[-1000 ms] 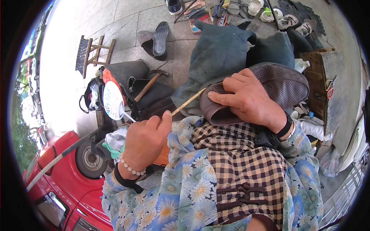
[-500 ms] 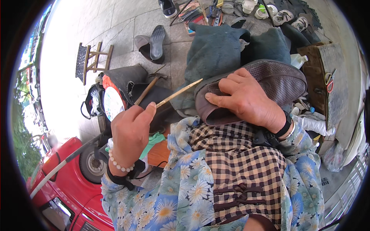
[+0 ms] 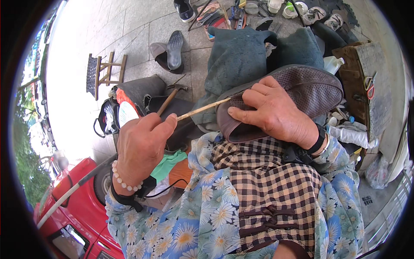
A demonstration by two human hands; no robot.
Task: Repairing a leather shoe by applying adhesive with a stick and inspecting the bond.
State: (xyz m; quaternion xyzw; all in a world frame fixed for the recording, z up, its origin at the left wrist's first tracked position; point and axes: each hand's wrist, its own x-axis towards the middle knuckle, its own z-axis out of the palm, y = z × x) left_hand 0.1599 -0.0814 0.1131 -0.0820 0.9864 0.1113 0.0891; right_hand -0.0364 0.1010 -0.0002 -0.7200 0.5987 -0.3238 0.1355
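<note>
A brown perforated leather shoe (image 3: 317, 88) rests across my lap, its opening facing up toward me. My right hand (image 3: 276, 113) grips the shoe's near rim, thumb outside and fingers curled over the edge. Between thumb and fingers of my left hand (image 3: 144, 140) is a thin pale wooden stick (image 3: 200, 109). The stick's tip meets the shoe's left end by the rim; whether it presses on the leather or only overlaps it, I cannot tell. A dark green cloth (image 3: 237, 54) covers my knees beyond the shoe.
A hammer (image 3: 169, 100) lies by a dark bag left of my knees. Farther off are a loose grey insole on a shoe (image 3: 174, 49), a folding stool (image 3: 105, 73) and several tools. Scissors (image 3: 369, 86) hang on a wooden box at right. A red vehicle (image 3: 82, 207) stands lower left.
The stick's tip has moved slightly right and down onto the shoe's end. My left hand has shifted a little; my right hand keeps its grip on the shoe.
</note>
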